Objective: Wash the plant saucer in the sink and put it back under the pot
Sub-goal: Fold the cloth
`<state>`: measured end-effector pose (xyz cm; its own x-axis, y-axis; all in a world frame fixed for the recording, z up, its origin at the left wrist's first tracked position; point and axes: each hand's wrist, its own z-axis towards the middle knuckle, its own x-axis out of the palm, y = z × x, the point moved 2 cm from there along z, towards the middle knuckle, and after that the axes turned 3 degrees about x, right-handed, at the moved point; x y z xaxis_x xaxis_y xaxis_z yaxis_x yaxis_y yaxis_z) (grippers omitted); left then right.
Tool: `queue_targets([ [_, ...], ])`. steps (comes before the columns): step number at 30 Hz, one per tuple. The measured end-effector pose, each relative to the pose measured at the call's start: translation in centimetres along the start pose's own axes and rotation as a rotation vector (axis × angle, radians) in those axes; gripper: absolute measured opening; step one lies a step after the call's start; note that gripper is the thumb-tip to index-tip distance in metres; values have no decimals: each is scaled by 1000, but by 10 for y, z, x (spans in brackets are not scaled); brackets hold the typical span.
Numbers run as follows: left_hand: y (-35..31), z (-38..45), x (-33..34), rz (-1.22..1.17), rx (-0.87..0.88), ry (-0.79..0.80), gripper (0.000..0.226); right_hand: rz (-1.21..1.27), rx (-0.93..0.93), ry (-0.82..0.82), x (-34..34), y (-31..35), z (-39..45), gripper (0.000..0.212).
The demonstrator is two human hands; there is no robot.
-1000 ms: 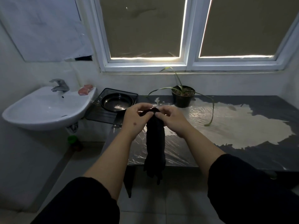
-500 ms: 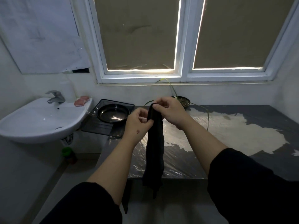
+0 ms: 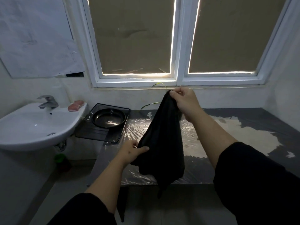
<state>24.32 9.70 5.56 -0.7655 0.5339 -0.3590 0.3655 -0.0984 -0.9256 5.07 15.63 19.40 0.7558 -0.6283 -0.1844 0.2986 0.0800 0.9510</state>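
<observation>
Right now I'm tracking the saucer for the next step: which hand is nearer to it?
Left. The left hand grips the cloth just right of the saucer; the right hand holds it farther right.

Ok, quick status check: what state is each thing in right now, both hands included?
Black cloth: held up, spread between both hands.
Right hand: pinches the cloth's top corner.
Left hand: grips the cloth's lower edge.
Saucer: on the drain tray, wet-looking, not under the pot.
Faucet: no water running.
Sink: empty basin.
Pot: hidden behind the cloth.
</observation>
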Motion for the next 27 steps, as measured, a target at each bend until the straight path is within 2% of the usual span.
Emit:
queue_targets([
  [2,-11,2,-6,-81,15,-71,22,-8,90,-48,-1,-14,-1,17],
  [5,-35,1,-12,-224,47,-94,28,-1,158,-6,10,-33,-11,17],
  [10,-72,0,-13,-437,80,-68,12,47,185,305,38,-45,-37,16],
  [14,-87,0,-19,-591,43,-96,27,85,147,417,44,-37,-43,9],
  [16,-91,0,-22,-638,48,-94,32,37,84,448,42,-32,-42,22],
  [18,-93,2,-25,-613,102,-93,31,-172,-11,450,42,-26,-41,44],
  [20,-95,2,-24,-521,164,-115,29,-342,-86,380,47,-23,-39,53],
  [21,-96,2,-24,-467,191,-138,28,-376,-116,335,50,-23,-38,50],
  [24,-99,2,-25,-296,255,-195,21,-355,-148,236,54,-22,-33,27],
  [27,-98,5,-35,-57,310,-270,11,-262,-98,268,47,-19,-30,21],
])
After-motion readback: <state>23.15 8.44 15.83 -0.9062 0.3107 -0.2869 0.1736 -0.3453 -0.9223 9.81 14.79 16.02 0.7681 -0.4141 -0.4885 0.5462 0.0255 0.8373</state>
